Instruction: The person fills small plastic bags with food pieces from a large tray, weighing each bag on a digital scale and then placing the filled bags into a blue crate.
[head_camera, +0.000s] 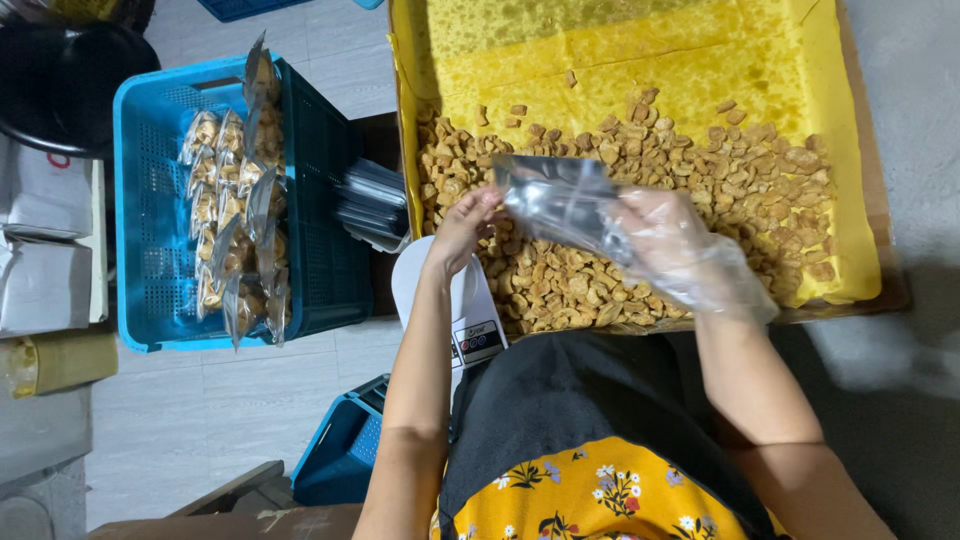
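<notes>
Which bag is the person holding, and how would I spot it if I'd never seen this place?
Find the big box lined in yellow and heaped with golden snack pieces. Just above that heap, the left hand and the gloved right hand hold one clear plastic bag. It looks empty, unlike the filled bags standing in the blue crate.

Bare left hand (462, 228) and gloved right hand (672, 245) gripping a clear pouch (562, 205) — above a snack tray (845, 150), blue crate (150, 200) alongside
</notes>
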